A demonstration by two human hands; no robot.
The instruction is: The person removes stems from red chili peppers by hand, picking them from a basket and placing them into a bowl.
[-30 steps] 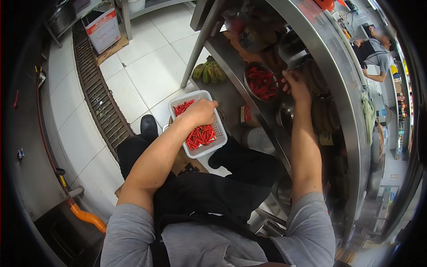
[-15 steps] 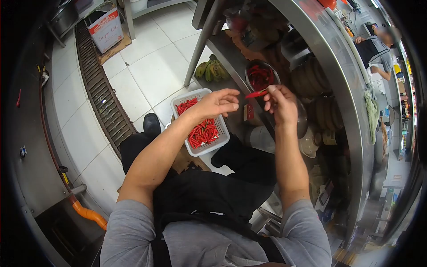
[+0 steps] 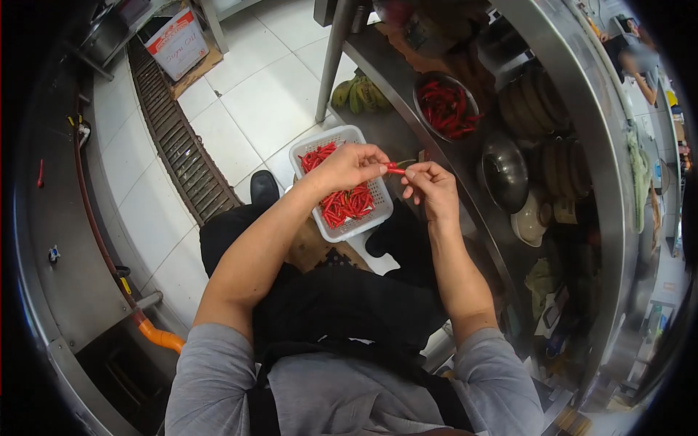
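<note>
A red chili pepper [image 3: 395, 168] with a green stem is pinched between my two hands, above the right edge of a white plastic basket [image 3: 301, 148]. My left hand [image 3: 352, 168] grips one end with thumb and fingers. On the other end, near the stem, my right hand [image 3: 433, 187] is closed. Many red chilies [image 3: 347, 206] lie in the basket below my left forearm. More red chilies [image 3: 445, 106] fill a round metal bowl [image 3: 420, 118] on the steel shelf, beyond my right hand.
Green bananas [image 3: 361, 94] lie beside the shelf leg. A dark rounded lid or pan [image 3: 504, 174] and stacked round containers [image 3: 534, 103] occupy the shelf at right. A floor drain grate [image 3: 163, 131] and a cardboard box [image 3: 177, 45] are at left. Another person [image 3: 634, 58] stands far right.
My right hand has moved left and down with the chili, and my left hand has closed on its other end. The camera view has shifted slightly, showing more of the bowl.
</note>
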